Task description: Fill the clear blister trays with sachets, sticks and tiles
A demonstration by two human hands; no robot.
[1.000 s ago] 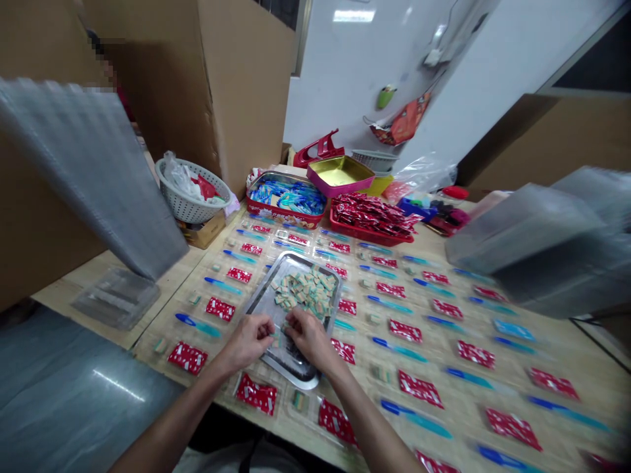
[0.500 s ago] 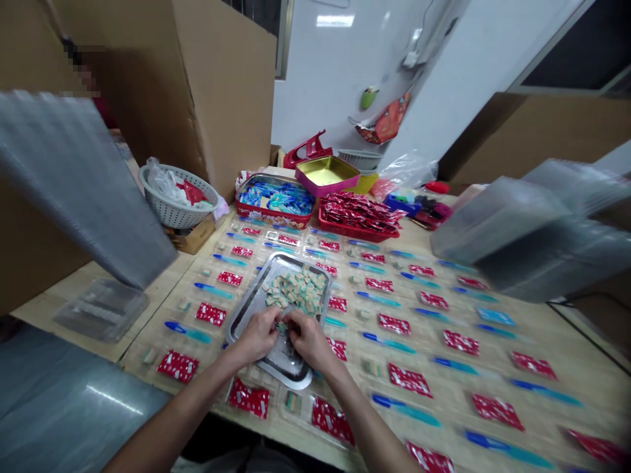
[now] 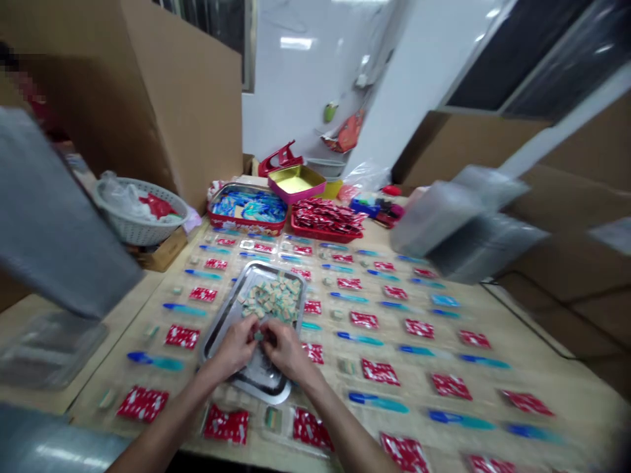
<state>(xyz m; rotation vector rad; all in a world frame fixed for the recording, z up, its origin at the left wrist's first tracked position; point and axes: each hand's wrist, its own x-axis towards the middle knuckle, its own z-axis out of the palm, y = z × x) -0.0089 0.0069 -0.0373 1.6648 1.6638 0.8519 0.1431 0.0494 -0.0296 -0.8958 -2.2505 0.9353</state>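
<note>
On the light wooden desk (image 3: 566, 374), we have the silver metal tray (image 3: 229, 323) just in front of us, with our 2 hands over its near part. Our left hand (image 3: 238, 345) and right hand (image 3: 282, 348) meet with fingertips drawn in, pinching what looks like a small pale-green piece (image 3: 258, 336) between them; blur hides how the grip is shared. Working low over the tray probably means anything we drop lands inside its raised rim. The loose green-and-tan block pieces (image 3: 277, 299) lie heaped at the tray's far end, likely to keep them within reach while leaving our fingers room.

Around the tray, clear plastic cases (image 3: 269, 435) are laid out in rows, seemingly so we can see each content. Many show a red-and-white printed packet (image 3: 380, 372) beside a blue-and-turquoise plastic stick (image 3: 378, 402). Beyond the tray, the red rectangular tin (image 3: 246, 226) holds blue-wrapped items, and the red plastic basket (image 3: 328, 235) to its right holds a pile of shiny red packets (image 3: 328, 215); both are presumably set back to spare the nearer space.
</note>
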